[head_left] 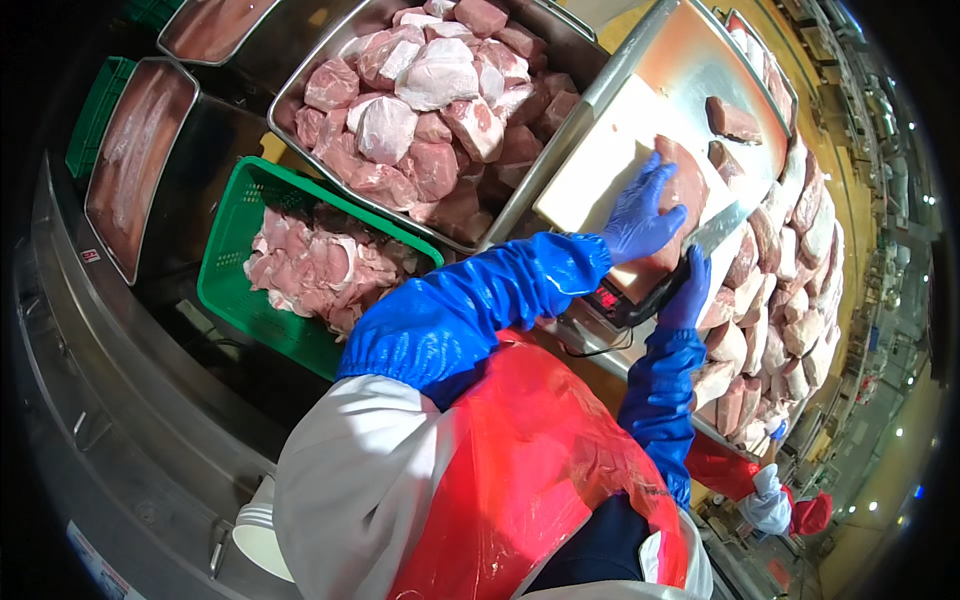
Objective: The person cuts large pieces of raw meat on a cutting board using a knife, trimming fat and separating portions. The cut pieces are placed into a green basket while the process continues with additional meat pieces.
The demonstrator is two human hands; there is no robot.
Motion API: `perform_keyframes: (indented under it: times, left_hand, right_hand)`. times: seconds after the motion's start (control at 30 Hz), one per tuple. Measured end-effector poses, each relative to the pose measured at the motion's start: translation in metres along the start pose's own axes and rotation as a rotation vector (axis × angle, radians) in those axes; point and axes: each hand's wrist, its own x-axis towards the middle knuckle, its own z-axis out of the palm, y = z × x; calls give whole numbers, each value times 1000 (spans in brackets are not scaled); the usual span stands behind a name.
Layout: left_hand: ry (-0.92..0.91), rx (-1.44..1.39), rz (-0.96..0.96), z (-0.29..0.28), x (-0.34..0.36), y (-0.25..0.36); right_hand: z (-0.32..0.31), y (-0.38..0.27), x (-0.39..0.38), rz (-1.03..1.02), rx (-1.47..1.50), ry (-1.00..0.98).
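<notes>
Bin (pixel 572 52) holds meat chunks (pixel 435 80), green crate (pixel 226 245) trimmings (pixel 315 262) (left hand (pixel 640 218) on slab (pixel 688 190))

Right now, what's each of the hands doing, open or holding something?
Left hand: open, pressed flat against a piece of meat.
Right hand: closed, holding a knife.

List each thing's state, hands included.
Left hand: gloved, open, on the meat
Right hand: gloved, closed on the knife
Knife: gripped, blade bare; cutting contact unclear
Meat: lying across the board
Board: partly covered
Display: lit red
Bin: heaped with meat chunks
Green crate: part-filled with trimmings
</notes>
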Motion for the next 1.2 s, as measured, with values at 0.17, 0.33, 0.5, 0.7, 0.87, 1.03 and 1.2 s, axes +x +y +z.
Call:
perform_keyframes:
  times: [0.17, 0.33, 0.5, 0.7, 0.87, 1.03, 1.2]
  left_hand:
    - [-197, -518, -276, 14, 18, -15]
    - [-186, -278, -282, -60, -6, 7]
    - [4, -97, -355, -141, -73, 47]
    - [-27, 4, -247, -98, -77, 69]
    - [14, -34, -225, -97, -86, 59]
    - [37, -40, -249, -88, -103, 55]
    - [-36, 354, 99, -35, -80, 45]
  right_hand:
    - [-9, 14, -24, 44, -7, 163]
    - [-19, -32, -46, -38, -288, 33]
    - [-46, -52, -106, 175, -532, -315]
    - [20, -55, -57, -287, -779, -411]
    - [-38, -64, -113, -95, -1026, -615]
    - [-97, -93, -136, 62, -1139, -716]
    - [-83, -106, -142, -125, -936, -506]
